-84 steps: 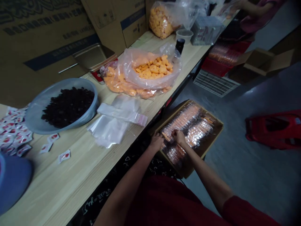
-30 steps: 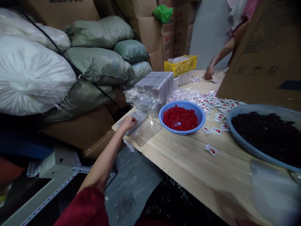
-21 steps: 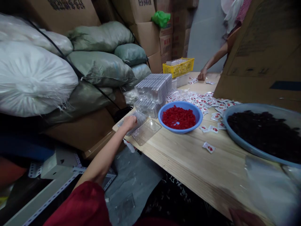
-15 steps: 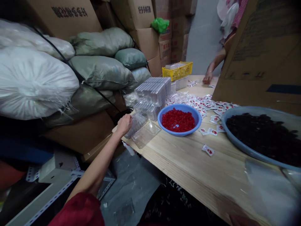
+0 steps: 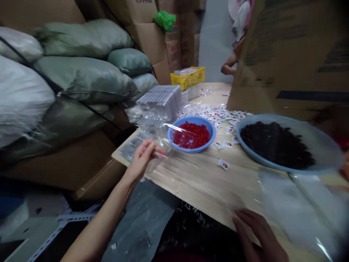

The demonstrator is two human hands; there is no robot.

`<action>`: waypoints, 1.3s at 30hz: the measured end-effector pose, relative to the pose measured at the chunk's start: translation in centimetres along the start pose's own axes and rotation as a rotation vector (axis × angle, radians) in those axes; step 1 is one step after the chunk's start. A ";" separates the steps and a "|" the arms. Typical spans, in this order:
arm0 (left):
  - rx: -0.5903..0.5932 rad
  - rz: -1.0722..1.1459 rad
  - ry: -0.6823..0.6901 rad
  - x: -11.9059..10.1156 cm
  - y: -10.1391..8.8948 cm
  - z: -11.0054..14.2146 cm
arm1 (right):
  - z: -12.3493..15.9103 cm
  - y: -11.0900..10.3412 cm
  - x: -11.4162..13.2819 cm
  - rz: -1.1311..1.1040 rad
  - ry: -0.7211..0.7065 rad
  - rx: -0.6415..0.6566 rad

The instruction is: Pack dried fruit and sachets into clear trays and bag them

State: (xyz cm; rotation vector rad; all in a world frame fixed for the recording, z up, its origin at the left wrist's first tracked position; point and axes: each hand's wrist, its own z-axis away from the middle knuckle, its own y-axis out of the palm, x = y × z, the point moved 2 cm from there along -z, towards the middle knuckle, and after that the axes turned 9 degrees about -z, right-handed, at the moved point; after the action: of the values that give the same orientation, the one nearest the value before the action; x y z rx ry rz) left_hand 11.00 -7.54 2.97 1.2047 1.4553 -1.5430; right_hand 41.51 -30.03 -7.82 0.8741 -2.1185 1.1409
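Raising a clear plastic clamshell tray [image 5: 166, 143] off the wooden surface [image 5: 191, 185], a person's left hand [image 5: 141, 160] pinches its edge between thumb and fingers. A moment earlier that hand sat low over clear trays on the surface; now the tray is up in the air, its far edge crossing in front of a blue plastic bowl [image 5: 207, 140] of diced red fruit [image 5: 191, 134]. The right hand [image 5: 257, 234] lies open at the surface's near edge, fingers spread and apparently empty, just beside a blurred clear plastic bag [image 5: 294, 207]. Behind the raised tray stands a tall stack of clear plastic trays [image 5: 158, 105]. Loose red-and-white sachets [image 5: 215, 116] scatter past the bowl, near a wide grey-blue basin [image 5: 321, 145] of dark dried fruit [image 5: 275, 145]. Farther along, a yellow plastic crate [image 5: 188, 78] sits at the end of the surface, while a co-worker's hand [image 5: 229, 69] shows past a cardboard box panel [image 5: 294, 54]. Bulging woven sacks [image 5: 87, 80] are piled along the left side.
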 end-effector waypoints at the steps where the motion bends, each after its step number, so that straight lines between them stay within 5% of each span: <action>1: 0.170 0.013 -0.042 0.2 2.3 0.4 | -0.5 0.0 0.9 0.056 -0.047 0.014; 4: 0.725 -0.033 -0.075 1.5 9.6 1.3 | -1.1 0.7 2.4 0.249 -0.224 0.149; 6: 0.971 -0.174 -0.014 2.4 14.2 1.4 | -0.5 1.8 2.0 0.317 -0.311 0.288; 8: 1.010 -0.399 0.116 3.1 18.0 1.2 | 0.5 2.9 0.5 0.365 -0.316 0.361; 11: 0.857 -0.639 0.282 2.8 21.2 0.8 | 1.5 4.1 -2.4 0.460 -0.263 0.348; 14: 0.607 -0.668 0.431 0.9 20.7 0.2 | 1.0 4.8 -4.3 0.514 -0.228 0.247; 17: 0.316 -0.637 0.528 -1.0 17.6 -2.4 | -0.1 5.1 -4.5 0.494 -0.222 0.180; 19: 0.209 -0.716 0.465 -1.2 15.3 -5.9 | -1.1 4.6 -4.0 0.448 -0.223 0.165; 21: 0.230 -0.923 0.312 -0.3 13.6 -10.1 | -2.3 3.1 -3.5 0.394 -0.212 0.153; 25: 0.506 -1.106 0.106 3.0 13.0 -16.3 | -6.4 -3.1 -4.2 0.298 -0.130 0.015; 28: 0.627 -1.038 0.143 4.6 13.5 -17.5 | -11.1 -9.0 -6.6 0.265 0.020 -0.209; 31: 0.663 -0.953 0.201 5.2 13.5 -17.0 | -16.6 -12.6 -10.3 0.377 0.204 -0.166; 35: 0.548 -0.567 0.262 5.3 13.4 -16.8 | -22.6 -12.0 -15.4 0.553 0.432 0.133; 39: 0.348 -0.242 0.196 5.2 12.9 -17.4 | -24.9 -9.3 -18.3 0.606 0.479 0.160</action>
State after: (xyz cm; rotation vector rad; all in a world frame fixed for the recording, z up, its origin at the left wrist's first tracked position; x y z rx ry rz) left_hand 24.14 8.43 -5.42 1.4564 1.5452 -1.9498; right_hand 64.36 -7.37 -4.99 -0.0247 -1.9356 1.6387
